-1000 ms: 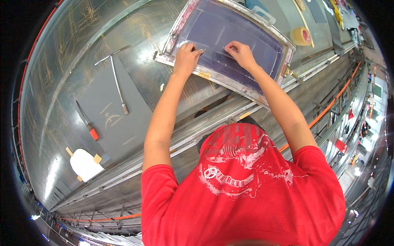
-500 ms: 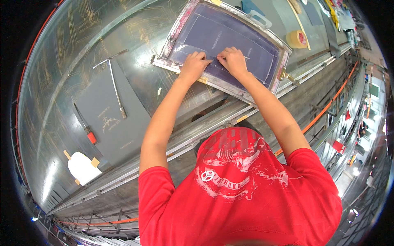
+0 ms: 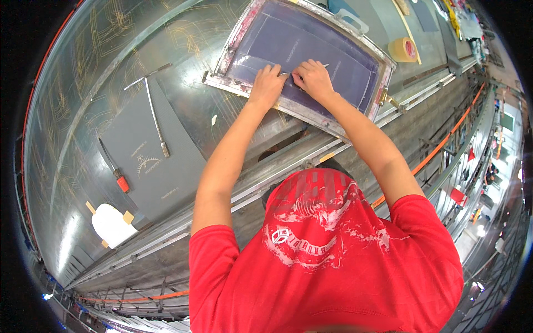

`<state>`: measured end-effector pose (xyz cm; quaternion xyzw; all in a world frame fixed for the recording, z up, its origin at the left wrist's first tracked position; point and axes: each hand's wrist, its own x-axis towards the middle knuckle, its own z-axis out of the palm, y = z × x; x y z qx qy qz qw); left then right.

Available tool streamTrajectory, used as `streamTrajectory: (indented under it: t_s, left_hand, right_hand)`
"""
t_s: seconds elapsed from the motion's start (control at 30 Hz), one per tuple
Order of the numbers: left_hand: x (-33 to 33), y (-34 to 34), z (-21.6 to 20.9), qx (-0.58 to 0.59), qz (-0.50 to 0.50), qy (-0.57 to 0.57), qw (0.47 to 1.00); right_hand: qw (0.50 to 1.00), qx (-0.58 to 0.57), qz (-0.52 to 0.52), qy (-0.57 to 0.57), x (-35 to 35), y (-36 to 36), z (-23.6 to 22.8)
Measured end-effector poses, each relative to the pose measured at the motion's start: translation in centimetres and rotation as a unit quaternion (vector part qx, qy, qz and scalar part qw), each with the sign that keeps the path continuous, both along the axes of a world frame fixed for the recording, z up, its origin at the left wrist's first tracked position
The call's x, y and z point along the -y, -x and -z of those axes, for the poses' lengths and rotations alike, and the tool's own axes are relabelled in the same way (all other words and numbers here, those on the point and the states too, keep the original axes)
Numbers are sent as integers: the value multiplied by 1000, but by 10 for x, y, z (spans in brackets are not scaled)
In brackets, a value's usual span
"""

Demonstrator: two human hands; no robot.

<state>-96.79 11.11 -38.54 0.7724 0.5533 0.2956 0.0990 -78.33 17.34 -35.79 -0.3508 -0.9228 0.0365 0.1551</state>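
Note:
A printing screen (image 3: 311,33), a metal frame stretched with dark purple-blue mesh, lies tilted at the top of the head view. Over its nearer part, my left hand (image 3: 268,86) has its fingers drawn together at the mesh; a small pale tip shows at them. Just to the right, my right hand (image 3: 314,79) is closed with its fingertips pinched. A thin pale point sticks out past its knuckles. What either hand grips is too small to name. The fingertips of the two hands are a short gap apart.
A tape roll (image 3: 402,50) stands right of the screen. Left on the table are a dark printed sheet (image 3: 161,133), a T-shaped metal rod (image 3: 152,111), a red-handled knife-like tool (image 3: 121,181) and a taped white piece (image 3: 112,225). A metal rail (image 3: 244,195) runs along the near edge.
Both hands have shifted slightly, the right one rolling a little so a thin pale point now shows beyond it. The screen stays nearly in place.

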Motion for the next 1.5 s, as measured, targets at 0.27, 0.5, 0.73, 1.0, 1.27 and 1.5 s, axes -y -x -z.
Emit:
streamTrajectory:
  t_s: [0.27,0.5,0.73,1.0,1.27,1.5]
  left_hand:
    - [3,-6,2,-6,-22,21,1000]
    - [-3,-4,8,19,-29,25,999]
    - [4,4,3,50,-37,24,998]
    - [3,5,-1,59,-34,43,997]
    - [4,5,1,67,-38,48,996]
    - [4,6,1,68,-40,46,996]
  right_hand:
    - [1000,-13,-2,9,2,-1,7]
    - [999,-22,7,22,3,2,0]
    - [984,-72,-9,163,-4,-2,4]
    - [970,-64,-28,233,-4,-20,-15]
    - [963,5,-50,265,3,-61,-43]
    - [952,92,-66,285,11,-117,-80]
